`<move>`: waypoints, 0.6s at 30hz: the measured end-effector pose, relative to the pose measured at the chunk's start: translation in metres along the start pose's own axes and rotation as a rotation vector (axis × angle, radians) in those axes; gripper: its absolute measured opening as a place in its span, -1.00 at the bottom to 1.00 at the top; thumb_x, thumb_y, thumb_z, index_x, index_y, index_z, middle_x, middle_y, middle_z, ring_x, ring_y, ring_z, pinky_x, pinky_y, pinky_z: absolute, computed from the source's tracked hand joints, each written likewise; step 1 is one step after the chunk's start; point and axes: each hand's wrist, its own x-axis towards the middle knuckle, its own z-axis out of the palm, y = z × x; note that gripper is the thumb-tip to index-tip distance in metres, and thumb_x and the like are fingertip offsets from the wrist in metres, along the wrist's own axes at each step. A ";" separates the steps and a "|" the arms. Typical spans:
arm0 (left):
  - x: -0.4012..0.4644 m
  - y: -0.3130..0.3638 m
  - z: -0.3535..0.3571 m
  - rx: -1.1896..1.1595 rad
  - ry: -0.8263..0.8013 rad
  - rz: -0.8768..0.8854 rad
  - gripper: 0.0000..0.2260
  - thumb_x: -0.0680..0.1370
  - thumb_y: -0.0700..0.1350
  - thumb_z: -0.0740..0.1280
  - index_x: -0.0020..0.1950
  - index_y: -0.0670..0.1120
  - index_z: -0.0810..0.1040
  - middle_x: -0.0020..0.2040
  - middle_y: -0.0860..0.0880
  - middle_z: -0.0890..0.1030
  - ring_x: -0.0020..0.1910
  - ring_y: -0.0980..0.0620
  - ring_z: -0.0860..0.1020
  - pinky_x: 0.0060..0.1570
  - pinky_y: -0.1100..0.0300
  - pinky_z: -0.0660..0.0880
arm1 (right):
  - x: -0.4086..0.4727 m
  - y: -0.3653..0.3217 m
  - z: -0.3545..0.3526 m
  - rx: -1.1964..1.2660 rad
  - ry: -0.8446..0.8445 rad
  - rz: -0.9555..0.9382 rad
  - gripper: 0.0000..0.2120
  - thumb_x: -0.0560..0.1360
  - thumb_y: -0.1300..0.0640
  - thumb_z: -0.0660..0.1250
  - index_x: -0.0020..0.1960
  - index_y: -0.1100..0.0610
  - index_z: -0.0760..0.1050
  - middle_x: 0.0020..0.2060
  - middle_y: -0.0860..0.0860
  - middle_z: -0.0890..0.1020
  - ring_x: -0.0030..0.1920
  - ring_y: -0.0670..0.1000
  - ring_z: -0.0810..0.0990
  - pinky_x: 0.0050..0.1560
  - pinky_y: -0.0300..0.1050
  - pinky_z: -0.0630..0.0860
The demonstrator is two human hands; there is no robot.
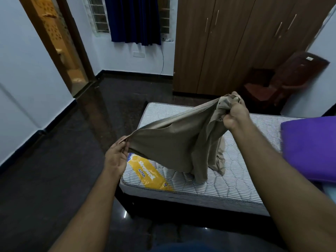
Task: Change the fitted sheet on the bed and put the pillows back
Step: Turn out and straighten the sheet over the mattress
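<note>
A beige-brown fitted sheet (174, 142) is stretched in the air above the bare striped mattress (214, 182). My left hand (116, 155) pinches one edge of it low at the mattress's left side. My right hand (234, 113) grips a bunched part of it higher up, over the middle of the bed. The rest of the sheet hangs down and touches the mattress. A yellow brand label (147, 173) lies on the mattress's near left corner. A purple pillow or folded cloth (309, 148) rests on the bed at the right edge.
Dark glossy floor (63, 179) surrounds the bed on the left and front. A brown wardrobe (227, 42) stands behind the bed, a dark red plastic chair (287, 79) beside it. An open doorway (60, 46) is at the far left, a blue curtain (134, 20) on the window.
</note>
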 end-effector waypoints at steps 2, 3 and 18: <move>-0.006 0.000 0.002 0.344 -0.052 0.111 -0.83 0.57 -0.40 0.34 0.07 -0.18 0.61 -0.17 -0.01 0.72 -0.19 0.16 0.68 -0.13 0.34 0.59 | 0.003 0.000 -0.006 0.013 -0.011 -0.012 -0.84 0.68 0.11 0.25 0.13 -0.08 0.57 0.04 -0.02 0.66 0.10 0.00 0.63 0.10 -0.05 0.61; -0.006 -0.001 -0.001 0.552 -0.081 0.186 -0.79 0.52 -0.38 0.43 0.09 -0.15 0.62 -0.14 0.00 0.72 -0.18 0.18 0.67 -0.15 0.35 0.58 | 0.004 -0.001 -0.009 0.027 -0.017 -0.016 -0.84 0.68 0.12 0.25 0.09 -0.07 0.59 -0.02 -0.02 0.69 0.03 0.00 0.66 0.01 -0.08 0.62; -0.020 -0.007 -0.017 0.584 0.003 0.222 -0.73 0.67 -0.37 0.15 -0.09 -0.14 0.55 -0.50 0.17 0.54 -0.51 0.31 0.44 -0.44 0.48 0.38 | 0.017 -0.013 -0.044 -0.028 0.250 -0.011 -0.75 0.71 0.02 0.18 -0.03 0.08 0.56 -0.16 -0.01 0.63 -0.19 -0.04 0.63 -0.21 -0.18 0.58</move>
